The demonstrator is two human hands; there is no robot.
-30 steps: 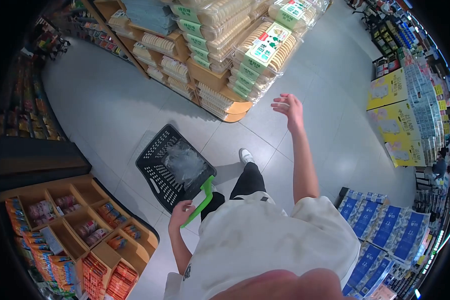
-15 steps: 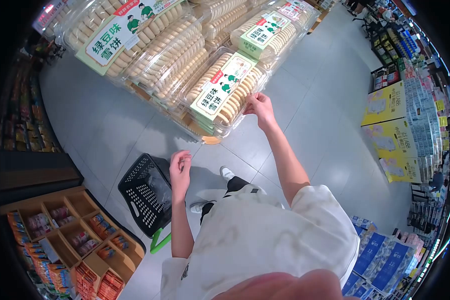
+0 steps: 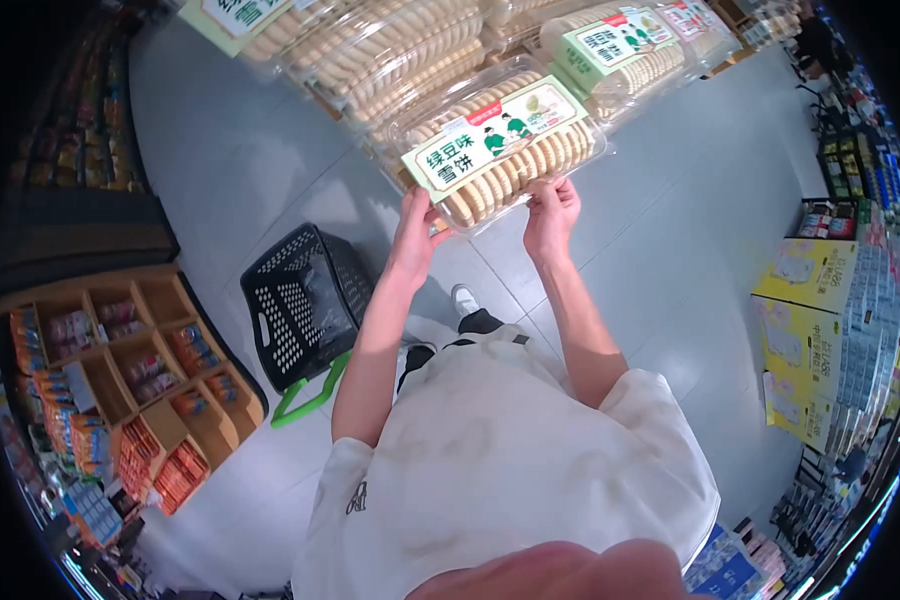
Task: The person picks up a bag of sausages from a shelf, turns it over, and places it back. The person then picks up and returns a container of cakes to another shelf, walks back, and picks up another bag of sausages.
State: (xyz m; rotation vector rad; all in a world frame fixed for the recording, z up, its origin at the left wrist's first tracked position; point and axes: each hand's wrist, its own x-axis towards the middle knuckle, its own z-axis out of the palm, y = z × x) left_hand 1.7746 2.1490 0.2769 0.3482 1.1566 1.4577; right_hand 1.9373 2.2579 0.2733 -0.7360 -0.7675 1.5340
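Note:
A clear plastic box of round biscuits with a green and white label lies at the near corner of the display. My left hand grips its lower left corner, thumb and fingers closed on the edge. At the near right side of the same box, my right hand pinches the rim. Stacked biscuit boxes stand behind and to the left of it, and another labelled box lies to its right.
A black shopping basket with a green handle stands on the floor at my left. Wooden shelves with snacks are at the far left. Yellow cartons are stacked at the right.
My left hand has let go of the basket handle and moved up to the box's left corner. My right hand has gone from open in the air to the box's near edge.

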